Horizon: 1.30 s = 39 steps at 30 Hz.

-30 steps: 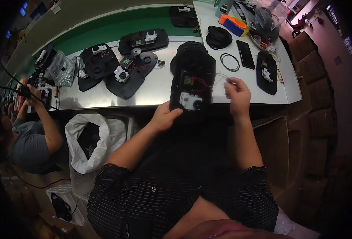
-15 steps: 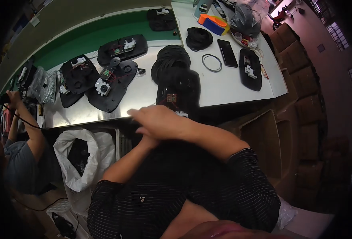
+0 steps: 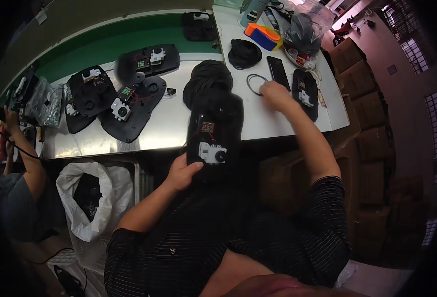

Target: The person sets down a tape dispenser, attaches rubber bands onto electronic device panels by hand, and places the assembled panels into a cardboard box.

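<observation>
My left hand grips the lower left edge of a black panel, its thumb by a white module. A small circuit board with red wires sits above that module. The panel tilts at the table's front edge, just below a pile of black rings. My right hand reaches over the white table, its fingers closed at a thin dark ring; whether they grip it is too small to tell.
More black panels with white modules lie on the left. A phone, another panel, a black coil and orange and blue rolls are on the right. A white sack stands below; a co-worker's arm is far left.
My right hand crossed over to my left hand half a second ago and has since moved back right to the thin ring. The view has shifted; my left hand remains at the panel.
</observation>
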Available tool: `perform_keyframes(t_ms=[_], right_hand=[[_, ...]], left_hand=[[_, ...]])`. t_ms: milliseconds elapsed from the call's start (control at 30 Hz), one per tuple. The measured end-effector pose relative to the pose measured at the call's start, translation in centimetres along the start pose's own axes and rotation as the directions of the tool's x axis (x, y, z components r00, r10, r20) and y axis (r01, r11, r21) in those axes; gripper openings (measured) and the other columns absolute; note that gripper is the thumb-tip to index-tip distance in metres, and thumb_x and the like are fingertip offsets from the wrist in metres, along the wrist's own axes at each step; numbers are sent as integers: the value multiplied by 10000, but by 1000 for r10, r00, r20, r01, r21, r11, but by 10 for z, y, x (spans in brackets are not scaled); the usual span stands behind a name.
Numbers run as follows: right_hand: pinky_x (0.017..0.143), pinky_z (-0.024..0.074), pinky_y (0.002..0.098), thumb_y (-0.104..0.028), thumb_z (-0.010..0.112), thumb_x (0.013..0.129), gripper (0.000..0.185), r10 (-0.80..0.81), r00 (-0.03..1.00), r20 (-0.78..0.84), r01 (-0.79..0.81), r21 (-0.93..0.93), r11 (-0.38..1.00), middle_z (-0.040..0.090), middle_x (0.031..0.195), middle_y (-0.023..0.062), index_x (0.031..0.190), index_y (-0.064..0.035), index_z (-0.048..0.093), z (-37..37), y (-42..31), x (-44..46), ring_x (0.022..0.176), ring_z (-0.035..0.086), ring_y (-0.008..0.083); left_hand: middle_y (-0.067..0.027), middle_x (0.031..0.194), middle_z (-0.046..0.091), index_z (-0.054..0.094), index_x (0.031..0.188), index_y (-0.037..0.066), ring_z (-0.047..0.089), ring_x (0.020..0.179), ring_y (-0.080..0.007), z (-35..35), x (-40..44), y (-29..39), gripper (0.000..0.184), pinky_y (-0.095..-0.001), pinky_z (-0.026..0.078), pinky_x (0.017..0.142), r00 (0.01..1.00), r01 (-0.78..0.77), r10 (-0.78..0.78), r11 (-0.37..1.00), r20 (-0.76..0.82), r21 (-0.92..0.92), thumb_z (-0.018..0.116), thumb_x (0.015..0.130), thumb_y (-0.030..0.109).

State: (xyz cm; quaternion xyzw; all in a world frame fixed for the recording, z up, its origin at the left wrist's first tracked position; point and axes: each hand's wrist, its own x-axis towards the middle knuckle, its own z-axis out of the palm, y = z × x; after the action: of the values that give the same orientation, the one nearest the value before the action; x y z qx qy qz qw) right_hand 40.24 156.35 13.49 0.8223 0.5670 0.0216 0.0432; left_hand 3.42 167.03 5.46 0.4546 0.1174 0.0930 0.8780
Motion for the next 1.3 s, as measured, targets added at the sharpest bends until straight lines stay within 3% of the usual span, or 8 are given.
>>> perform_keyframes(t_ms=[67, 300, 400, 567, 767, 833, 933, 1300], right_hand=[[780, 479, 409, -86, 583, 744, 81, -76, 989, 129, 80, -26, 996, 608, 887, 156, 780, -19, 611, -8, 2, 8, 894, 592, 318], [695, 488, 389, -49, 591, 729, 61, -156, 987, -36, 160, 175, 972, 614, 788, 158, 779, -15, 598, -20, 15, 3, 771, 609, 319], [658, 490, 336, -43, 591, 759, 29, 67, 996, -60, -33, 458, 888, 614, 740, 121, 776, -20, 585, -26, 16, -6, 696, 615, 250], [654, 479, 254, -92, 601, 805, 194, 318, 948, -26, -133, 874, 467, 635, 777, 38, 966, 11, 633, -19, 28, -9, 692, 577, 103], [624, 463, 219, -65, 586, 798, 301, 394, 916, 81, -303, 783, 543, 640, 780, 58, 1078, 39, 619, -41, 32, -24, 667, 570, 99], [597, 452, 209, -63, 594, 788, 302, 436, 885, 161, -356, 839, 412, 635, 767, 57, 1065, 53, 619, -56, 18, -32, 655, 566, 99], [596, 473, 219, -64, 588, 807, 274, 369, 916, 157, -295, 887, 355, 630, 779, 71, 1046, 69, 612, -66, -1, -42, 667, 581, 107], [605, 482, 218, -43, 582, 862, 162, 199, 980, -9, -32, 979, 200, 621, 788, 68, 986, 59, 606, -84, -93, -51, 687, 588, 110]], left_hand=[[-99, 1125, 597, 508, 1210, -30, 570, 1026, -169, 1, -1, 2, 364, -301, 441, 917, 1000, -11, 11, 1000, -4, 24, 493, 850, 20], [-104, 1143, 595, 510, 1214, -33, 561, 1055, -174, 0, -3, 4, 370, -304, 428, 937, 999, -21, 22, 999, -26, 50, 493, 847, 9], [-104, 1147, 595, 512, 1214, -33, 557, 1065, -175, -2, -2, 3, 371, -307, 424, 944, 1000, 0, 1, 999, -27, 42, 492, 846, 8], [-101, 1143, 597, 514, 1209, -32, 560, 1055, -171, 2, 2, 3, 366, -305, 424, 941, 1000, -9, 10, 1000, -21, 27, 493, 847, 12], [-88, 1116, 603, 526, 1192, -23, 566, 1021, -156, 6, 6, 4, 348, -290, 435, 912, 999, -20, 21, 999, -28, 38, 499, 849, 24], [-83, 1105, 606, 533, 1184, -17, 568, 1007, -151, 7, 3, 5, 337, -287, 441, 898, 998, -18, 21, 999, -67, 41, 503, 852, 33], [-75, 1027, 634, 567, 1134, 3, 590, 927, -142, 9, 5, 5, 285, -282, 466, 835, 988, -79, 110, 963, -112, 256, 531, 867, 97], [-146, 918, 662, 580, 1073, -21, 638, 858, -228, 23, 4, 15, 251, -316, 482, 790, 940, -200, 319, 803, -121, 561, 517, 865, 105]])
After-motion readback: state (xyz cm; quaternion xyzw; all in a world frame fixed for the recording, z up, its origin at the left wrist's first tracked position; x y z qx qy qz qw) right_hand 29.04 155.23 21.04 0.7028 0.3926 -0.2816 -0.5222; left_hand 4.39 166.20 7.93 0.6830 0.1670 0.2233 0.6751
